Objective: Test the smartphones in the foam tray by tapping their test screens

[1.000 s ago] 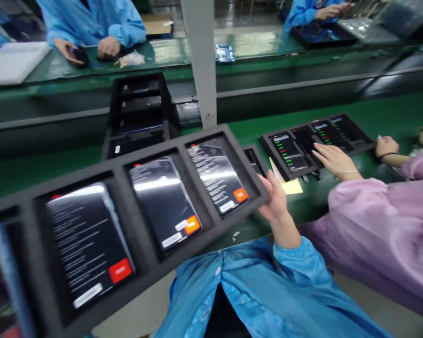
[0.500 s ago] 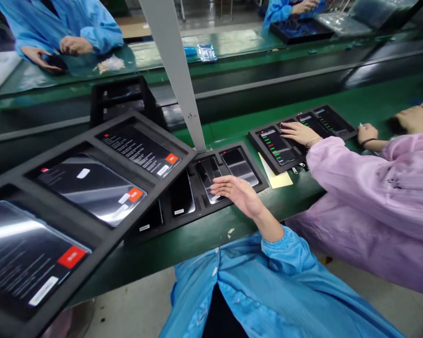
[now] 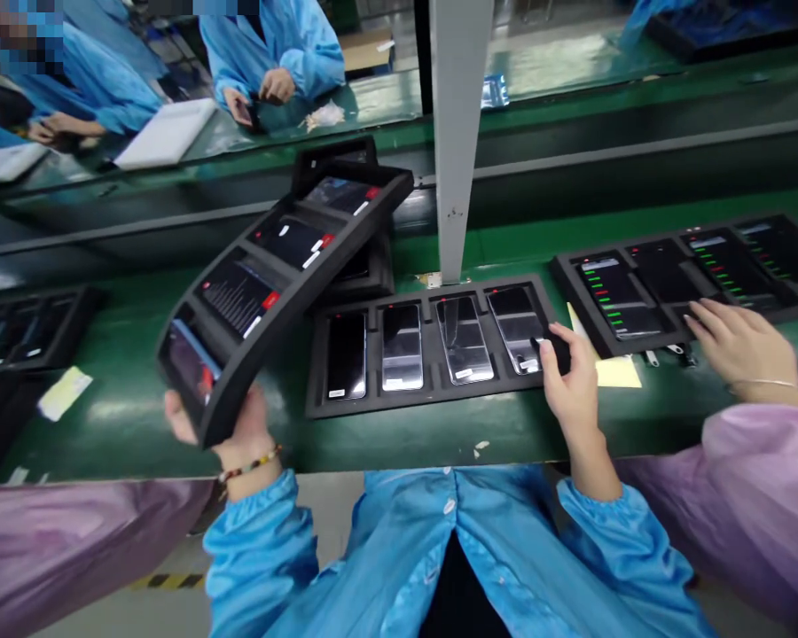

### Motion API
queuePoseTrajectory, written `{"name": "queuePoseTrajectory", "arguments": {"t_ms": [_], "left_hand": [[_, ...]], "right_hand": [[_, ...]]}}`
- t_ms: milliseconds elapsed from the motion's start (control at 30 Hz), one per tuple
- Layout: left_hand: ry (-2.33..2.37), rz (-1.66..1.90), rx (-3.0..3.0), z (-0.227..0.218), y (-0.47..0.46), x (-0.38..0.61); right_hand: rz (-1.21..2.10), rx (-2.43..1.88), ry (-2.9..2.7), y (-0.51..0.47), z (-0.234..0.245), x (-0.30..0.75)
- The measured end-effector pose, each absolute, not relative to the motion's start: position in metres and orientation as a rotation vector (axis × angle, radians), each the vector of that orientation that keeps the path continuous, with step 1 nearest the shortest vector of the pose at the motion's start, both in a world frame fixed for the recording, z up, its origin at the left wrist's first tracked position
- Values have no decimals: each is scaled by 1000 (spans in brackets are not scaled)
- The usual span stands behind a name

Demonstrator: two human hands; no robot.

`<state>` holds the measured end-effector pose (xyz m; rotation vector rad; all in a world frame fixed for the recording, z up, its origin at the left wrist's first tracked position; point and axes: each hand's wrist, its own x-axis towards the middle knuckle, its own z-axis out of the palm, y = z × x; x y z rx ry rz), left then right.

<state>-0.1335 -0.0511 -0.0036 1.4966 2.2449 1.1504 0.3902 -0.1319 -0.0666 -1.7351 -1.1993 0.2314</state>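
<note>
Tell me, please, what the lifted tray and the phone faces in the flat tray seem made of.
The lifted tray in the left hand looks like matte black foam: thick dull walls, bowing lengthwise. The phone faces in the flat tray look like glossy glass, mirroring light.

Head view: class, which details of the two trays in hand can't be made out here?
1. Fingers of the left hand: hidden under the lifted tray it grips.
2. Screen text on the lifted tray's phones: too small, blurred.
3. Right end of the flat tray: covered by the right hand gripping it.
4. The dark tray at the left: cut off by the frame edge.
</note>
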Motion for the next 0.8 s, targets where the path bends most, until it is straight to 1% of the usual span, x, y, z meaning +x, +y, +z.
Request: {"name": "queuePoseTrajectory", "arguments": {"t_ms": [67,133,233,333,400,467,567,600,633,667,700,733,800], "left_hand": [[2126,1319,1357,-13,-15,-135],[2019,1413,1250,-16,22,-133],[1873,1439,1190,-13,69,-128],[1847,1397,1146,-7,92,-131],[1918,1407,1117,-3,91,-138],[2055,1495,1078,0,75,-140],[2329,1814,1139,2,25,-119],[2416,1940,1324,1,6,-105],[2386,1886,1578,0,-12,-88],[2242,1579,1868,-3,-27,-71],[2047,1188,2098,-7,-37,-54],[1932,961,2183,-12,-44,-39],[1885,711,2195,-24,-45,-16]], "right_hand": [[189,-1748,-1222,-130,-68,388],[178,-1761,-1224,-130,-68,388],[192,-1775,-1264,-133,-67,390],[195,-1823,-1339,-134,-65,390],[186,-1859,-1403,-130,-64,388],[179,-1886,-1469,-122,-63,386],[175,-1915,-1511,-107,-63,383],[167,-1923,-1503,-102,-63,382],[158,-1930,-1484,-98,-64,382],[153,-1937,-1457,-94,-64,381],[154,-1943,-1428,-92,-65,381],[161,-1946,-1400,-91,-65,380],[181,-1953,-1365,-90,-66,379]]}}
